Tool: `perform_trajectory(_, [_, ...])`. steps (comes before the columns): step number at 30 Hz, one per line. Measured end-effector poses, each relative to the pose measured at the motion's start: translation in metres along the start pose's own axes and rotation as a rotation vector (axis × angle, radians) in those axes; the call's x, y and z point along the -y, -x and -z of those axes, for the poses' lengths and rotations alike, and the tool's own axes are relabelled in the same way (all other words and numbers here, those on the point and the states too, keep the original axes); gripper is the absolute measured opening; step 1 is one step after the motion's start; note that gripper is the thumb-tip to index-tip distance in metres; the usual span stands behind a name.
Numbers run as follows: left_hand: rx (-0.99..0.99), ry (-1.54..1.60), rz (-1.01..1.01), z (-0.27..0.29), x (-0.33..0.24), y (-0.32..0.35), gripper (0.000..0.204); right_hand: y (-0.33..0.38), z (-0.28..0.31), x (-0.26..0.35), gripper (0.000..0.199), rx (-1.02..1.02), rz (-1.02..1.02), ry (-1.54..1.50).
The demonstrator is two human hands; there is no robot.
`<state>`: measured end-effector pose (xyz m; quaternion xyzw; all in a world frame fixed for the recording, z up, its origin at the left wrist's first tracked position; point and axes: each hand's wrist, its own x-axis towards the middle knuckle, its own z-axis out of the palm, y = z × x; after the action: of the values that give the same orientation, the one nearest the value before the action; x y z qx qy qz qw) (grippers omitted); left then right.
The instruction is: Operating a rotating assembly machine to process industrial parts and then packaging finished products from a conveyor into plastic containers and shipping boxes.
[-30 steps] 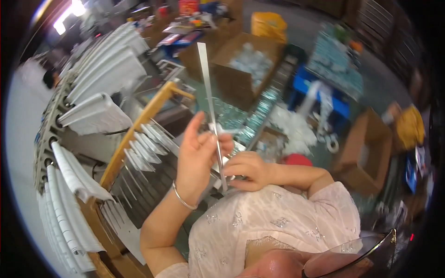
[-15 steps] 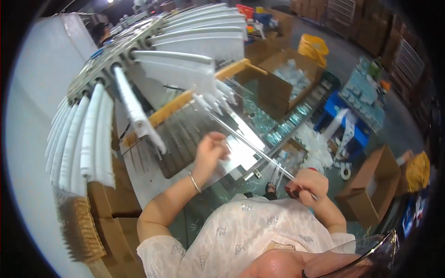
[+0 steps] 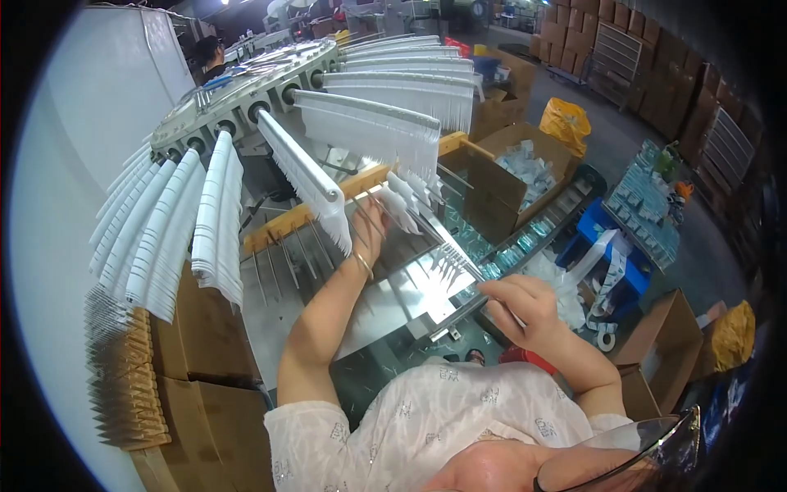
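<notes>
Head view: open cardboard box [image 3: 525, 176] holds clear packets [image 3: 529, 168].

one view only, from a wide fisheye camera on the person's head, looking steeply down and forward. the person's own top and forearms fill the lower middle, very close. ahead, near, stands the round machine [image 3: 246, 107] with white racks fanning out; the floor with cardboard boxes [image 3: 525, 172] lies farther off at right. straight edges bend toward the dark rim.

Left hand's [image 3: 370, 234] fingertips — hidden behind white fringed strips [image 3: 410, 201].
</notes>
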<state>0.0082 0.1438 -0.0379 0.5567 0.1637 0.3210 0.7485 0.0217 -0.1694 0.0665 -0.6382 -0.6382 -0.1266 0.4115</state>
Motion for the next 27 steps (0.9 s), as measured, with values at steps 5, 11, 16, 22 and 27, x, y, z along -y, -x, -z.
perform_trajectory(5, [0.25, -0.493, -0.311, -0.035, -0.012, 0.078, 0.023, 0.024, -0.003, -0.011, 0.019, -0.144, 0.098, 0.067])
perform_trajectory(11, [0.044, -0.029, -0.097, 0.019, 0.016, -0.009, 0.022, 0.049, 0.025, -0.001, 0.02, -0.164, 0.066, 0.05])
perform_trajectory(16, [0.036, 0.193, 0.148, -0.005, 0.007, -0.038, 0.015, 0.024, 0.023, -0.002, 0.019, -0.127, 0.034, 0.081])
perform_trajectory(22, [-0.066, -0.186, -0.06, -0.016, 0.001, -0.02, 0.019, 0.008, -0.002, -0.02, 0.018, -0.142, 0.022, 0.055])
perform_trajectory(27, [0.015, -0.486, -0.332, -0.036, -0.01, 0.026, 0.023, 0.009, -0.008, -0.028, 0.017, -0.154, 0.003, 0.015])
